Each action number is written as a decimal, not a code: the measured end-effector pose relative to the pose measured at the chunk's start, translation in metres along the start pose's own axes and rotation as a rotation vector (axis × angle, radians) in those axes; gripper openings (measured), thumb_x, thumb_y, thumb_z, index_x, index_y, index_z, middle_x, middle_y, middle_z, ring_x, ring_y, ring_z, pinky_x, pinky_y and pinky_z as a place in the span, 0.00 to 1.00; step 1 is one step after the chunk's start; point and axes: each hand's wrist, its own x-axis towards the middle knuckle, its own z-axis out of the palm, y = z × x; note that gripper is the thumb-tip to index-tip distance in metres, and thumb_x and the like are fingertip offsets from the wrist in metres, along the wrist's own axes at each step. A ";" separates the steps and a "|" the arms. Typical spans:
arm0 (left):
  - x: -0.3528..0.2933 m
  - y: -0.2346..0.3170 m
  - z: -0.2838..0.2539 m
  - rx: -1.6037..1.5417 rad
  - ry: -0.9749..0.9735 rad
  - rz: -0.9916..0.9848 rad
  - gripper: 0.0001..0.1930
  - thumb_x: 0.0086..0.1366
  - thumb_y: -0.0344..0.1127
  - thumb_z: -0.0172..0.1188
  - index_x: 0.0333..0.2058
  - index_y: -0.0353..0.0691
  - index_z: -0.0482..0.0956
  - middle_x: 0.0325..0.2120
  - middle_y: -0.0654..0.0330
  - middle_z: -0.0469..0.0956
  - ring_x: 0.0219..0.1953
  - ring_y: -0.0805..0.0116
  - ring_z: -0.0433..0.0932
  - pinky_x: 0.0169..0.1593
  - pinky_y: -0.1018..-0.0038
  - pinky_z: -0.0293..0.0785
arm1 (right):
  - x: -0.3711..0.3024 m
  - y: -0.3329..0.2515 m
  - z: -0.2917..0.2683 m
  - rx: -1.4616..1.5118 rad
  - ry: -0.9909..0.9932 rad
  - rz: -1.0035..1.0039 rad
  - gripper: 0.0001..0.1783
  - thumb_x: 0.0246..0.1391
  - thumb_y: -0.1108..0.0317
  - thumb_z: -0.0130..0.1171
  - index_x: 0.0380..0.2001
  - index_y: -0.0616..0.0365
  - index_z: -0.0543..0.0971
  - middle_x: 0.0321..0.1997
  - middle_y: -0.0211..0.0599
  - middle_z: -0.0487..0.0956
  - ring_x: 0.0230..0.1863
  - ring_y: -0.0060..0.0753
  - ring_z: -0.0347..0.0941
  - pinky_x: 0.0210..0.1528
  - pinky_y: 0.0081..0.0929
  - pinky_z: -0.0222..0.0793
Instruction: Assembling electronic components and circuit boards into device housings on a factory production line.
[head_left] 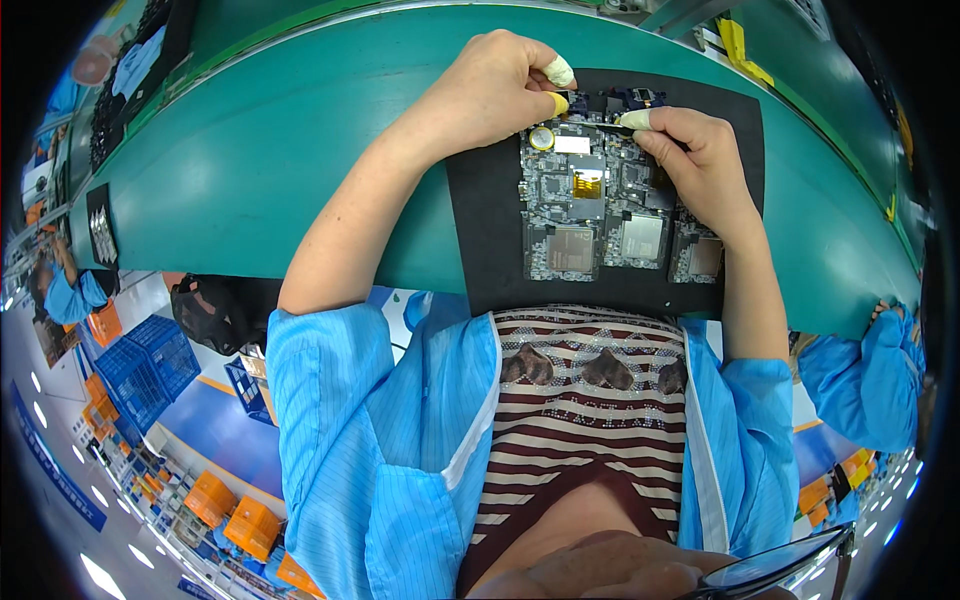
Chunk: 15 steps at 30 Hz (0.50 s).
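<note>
A grey circuit board (590,210) with metal shields, a gold coin cell and an orange flex strip lies on a black mat (490,220). My left hand (490,90), with finger cots on thumb and forefinger, pinches at the board's far edge. My right hand (700,160), also with a cot on the forefinger, holds thin tweezers (600,126) whose tip points left over the board's far edge, close to my left fingertips.
The mat rests on a green bench (250,170). A small tray of parts (102,228) sits at the bench's left end. Another person's blue sleeve (870,370) shows at the right. Blue and orange crates (150,365) stand on the floor below.
</note>
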 end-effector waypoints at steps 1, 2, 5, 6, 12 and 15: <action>0.000 -0.001 0.000 -0.004 0.005 0.007 0.09 0.53 0.23 0.58 0.35 0.28 0.78 0.25 0.62 0.77 0.28 0.81 0.73 0.32 0.83 0.71 | 0.001 0.000 0.000 0.025 -0.011 0.007 0.07 0.49 0.72 0.57 0.30 0.64 0.77 0.26 0.43 0.77 0.26 0.40 0.72 0.29 0.26 0.67; 0.000 0.000 0.000 -0.005 0.003 0.008 0.09 0.53 0.23 0.58 0.35 0.28 0.78 0.25 0.62 0.77 0.28 0.81 0.73 0.32 0.83 0.71 | 0.001 0.001 -0.001 0.023 -0.010 0.009 0.07 0.49 0.72 0.57 0.30 0.64 0.77 0.26 0.43 0.77 0.26 0.40 0.72 0.29 0.26 0.67; 0.000 0.004 0.000 -0.001 -0.008 -0.022 0.09 0.53 0.23 0.59 0.35 0.28 0.78 0.25 0.62 0.77 0.27 0.81 0.73 0.32 0.83 0.71 | 0.002 0.002 -0.002 0.038 -0.030 0.022 0.07 0.49 0.72 0.56 0.30 0.65 0.76 0.25 0.44 0.76 0.24 0.39 0.71 0.29 0.26 0.66; -0.001 0.004 0.001 0.009 0.001 -0.016 0.09 0.53 0.23 0.59 0.35 0.28 0.78 0.25 0.62 0.77 0.27 0.82 0.73 0.32 0.83 0.71 | 0.002 0.002 -0.002 0.033 -0.031 0.020 0.07 0.49 0.72 0.56 0.30 0.65 0.76 0.25 0.44 0.75 0.24 0.38 0.71 0.29 0.25 0.66; -0.002 0.007 -0.001 0.060 0.008 -0.006 0.09 0.53 0.24 0.59 0.35 0.28 0.78 0.24 0.62 0.77 0.27 0.82 0.73 0.31 0.83 0.71 | 0.002 0.002 -0.002 0.042 -0.041 0.044 0.07 0.49 0.71 0.56 0.31 0.64 0.76 0.25 0.44 0.76 0.25 0.37 0.71 0.29 0.25 0.66; -0.002 0.007 -0.001 0.067 0.003 -0.012 0.09 0.53 0.24 0.59 0.35 0.28 0.78 0.24 0.62 0.77 0.26 0.82 0.73 0.31 0.83 0.71 | 0.003 0.003 -0.001 0.046 -0.038 0.038 0.07 0.49 0.71 0.56 0.31 0.64 0.76 0.26 0.43 0.76 0.25 0.38 0.72 0.30 0.26 0.67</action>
